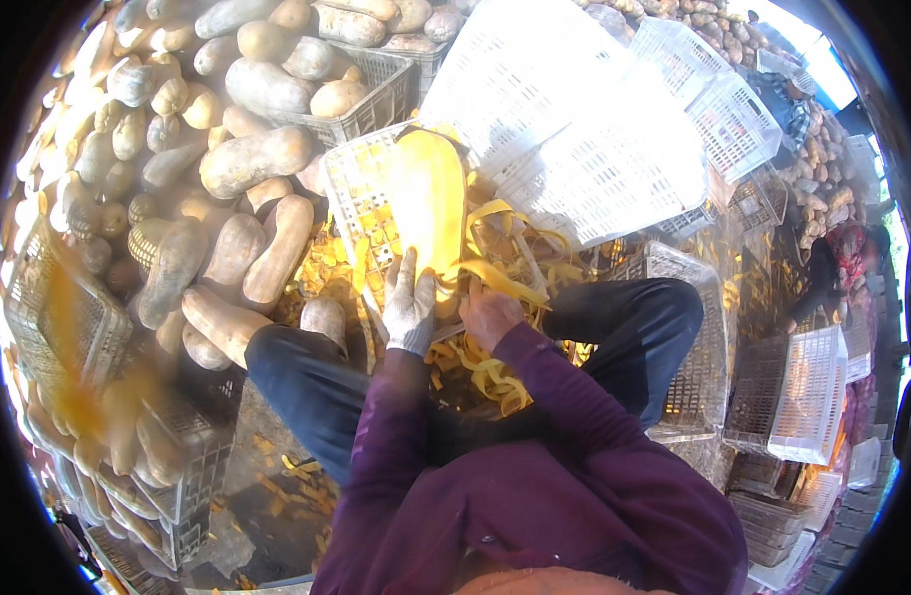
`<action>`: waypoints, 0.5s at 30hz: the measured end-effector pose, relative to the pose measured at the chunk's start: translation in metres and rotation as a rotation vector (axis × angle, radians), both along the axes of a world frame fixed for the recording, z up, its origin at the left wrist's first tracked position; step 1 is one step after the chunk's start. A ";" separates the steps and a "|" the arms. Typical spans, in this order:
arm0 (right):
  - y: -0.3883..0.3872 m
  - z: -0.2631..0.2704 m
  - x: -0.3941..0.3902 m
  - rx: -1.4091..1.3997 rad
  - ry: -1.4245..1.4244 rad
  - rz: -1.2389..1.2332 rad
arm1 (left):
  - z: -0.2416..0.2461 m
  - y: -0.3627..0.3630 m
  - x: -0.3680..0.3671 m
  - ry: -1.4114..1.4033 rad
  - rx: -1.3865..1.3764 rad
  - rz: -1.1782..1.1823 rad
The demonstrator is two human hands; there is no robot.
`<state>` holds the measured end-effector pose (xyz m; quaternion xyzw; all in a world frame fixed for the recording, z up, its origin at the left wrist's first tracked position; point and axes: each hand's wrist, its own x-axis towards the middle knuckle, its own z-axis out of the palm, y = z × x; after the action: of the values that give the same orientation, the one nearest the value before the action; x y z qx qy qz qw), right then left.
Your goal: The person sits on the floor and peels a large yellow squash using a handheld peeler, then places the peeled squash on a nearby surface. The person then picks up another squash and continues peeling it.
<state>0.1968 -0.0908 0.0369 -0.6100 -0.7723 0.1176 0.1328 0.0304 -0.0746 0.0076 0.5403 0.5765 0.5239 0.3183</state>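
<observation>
A large peeled yellow squash (428, 197) lies lengthwise on an upturned white plastic crate (351, 186) before me. My left hand (409, 297), in a pale knit glove, rests with its fingers spread against the near end of the squash. Bare and curled, my right hand (491, 312) is beside that near end, with a yellow strip of peel (503, 281) running out past its fingers. Whether a tool is inside the right hand is hidden by the fingers. Long curls of peel (500, 383) lie below both hands, between the knees.
Unpeeled squashes (258, 160) are heaped at the left, some in a grey crate (373, 111). Large white crates (567, 141) stand at the upper right, and more crates (808, 394) at the far right. Another person's arm (812, 286) shows near the right rim.
</observation>
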 end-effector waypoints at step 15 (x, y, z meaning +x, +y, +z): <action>0.057 -0.034 0.005 -0.110 0.521 -0.207 | 0.041 0.015 -0.007 -0.189 -0.359 -0.154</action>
<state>0.2021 -0.0337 0.0027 -0.6411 -0.6382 0.2979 0.3050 0.0238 -0.0594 0.0491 0.4659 0.5851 0.4351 0.5013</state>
